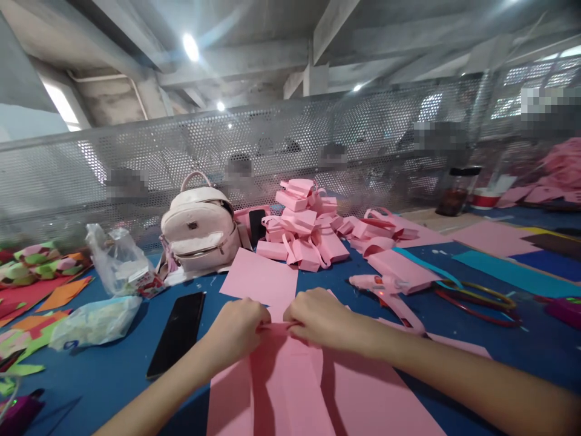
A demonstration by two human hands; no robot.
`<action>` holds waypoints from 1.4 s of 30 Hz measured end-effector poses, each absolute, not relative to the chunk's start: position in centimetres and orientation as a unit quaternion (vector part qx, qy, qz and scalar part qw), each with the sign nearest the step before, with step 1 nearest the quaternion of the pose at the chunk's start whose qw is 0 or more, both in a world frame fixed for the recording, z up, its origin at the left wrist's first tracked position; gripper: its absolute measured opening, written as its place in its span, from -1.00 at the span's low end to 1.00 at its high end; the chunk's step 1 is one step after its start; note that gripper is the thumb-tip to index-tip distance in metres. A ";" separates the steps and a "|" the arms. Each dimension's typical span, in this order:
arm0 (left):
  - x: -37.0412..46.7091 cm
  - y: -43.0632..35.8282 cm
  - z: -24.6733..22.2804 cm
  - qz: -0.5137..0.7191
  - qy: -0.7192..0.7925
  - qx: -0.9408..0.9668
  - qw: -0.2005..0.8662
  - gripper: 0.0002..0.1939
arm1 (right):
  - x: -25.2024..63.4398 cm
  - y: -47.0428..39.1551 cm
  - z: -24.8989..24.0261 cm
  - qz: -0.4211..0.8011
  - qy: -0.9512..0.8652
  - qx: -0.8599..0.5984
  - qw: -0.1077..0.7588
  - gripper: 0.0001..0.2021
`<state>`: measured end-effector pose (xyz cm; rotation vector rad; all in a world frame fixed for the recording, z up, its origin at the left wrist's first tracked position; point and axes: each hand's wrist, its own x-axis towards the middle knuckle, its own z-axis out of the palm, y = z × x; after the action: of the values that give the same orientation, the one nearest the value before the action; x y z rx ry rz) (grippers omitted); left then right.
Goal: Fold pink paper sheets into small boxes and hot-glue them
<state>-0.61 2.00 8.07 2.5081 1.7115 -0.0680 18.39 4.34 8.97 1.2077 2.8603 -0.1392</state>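
Near the table's front, my left hand (240, 327) and my right hand (318, 318) pinch the far edge of a folded pink sheet (290, 375), a short way apart. The fingers of both hands are curled closed on that edge, and some fingertips are hidden behind it. Under and beside the folded piece lie flat pink sheets (372, 399). Beyond my hands is another flat pink sheet (263, 275). A pink glue gun (385, 290) lies to the right of my right hand. A black phone (177, 333) rests left of my left hand.
A pale backpack (200, 230) stands at the back beside a pile of folded pink pieces (304, 224). Plastic bags (100, 321) lie on the left. Teal strips (512, 272), coloured rings (476, 303) and a dark jar (456, 194) are on the right. A perforated metal screen (190, 151) runs behind.
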 end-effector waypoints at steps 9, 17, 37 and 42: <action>1.1 1.1 7.5 -0.055 0.581 0.810 0.061 -0.83 | 17.8 3.7 9.2 -0.048 0.933 0.357 0.012 -0.70; -0.2 2.1 8.1 -0.058 0.582 0.810 0.054 -0.84 | 18.5 4.6 9.6 -0.014 0.923 0.384 0.022 -0.79; 1.2 1.6 8.3 -0.160 0.577 0.800 0.043 -0.71 | 18.0 4.8 6.6 -0.016 0.928 0.361 0.090 -0.84; 1.0 1.8 8.0 -0.154 0.578 0.801 0.040 -0.69 | 18.2 4.5 6.2 -0.012 0.929 0.360 0.087 -0.82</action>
<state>1.03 1.82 8.03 2.4536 1.7696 -0.4703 18.21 4.46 6.18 1.0722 2.7659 -0.0344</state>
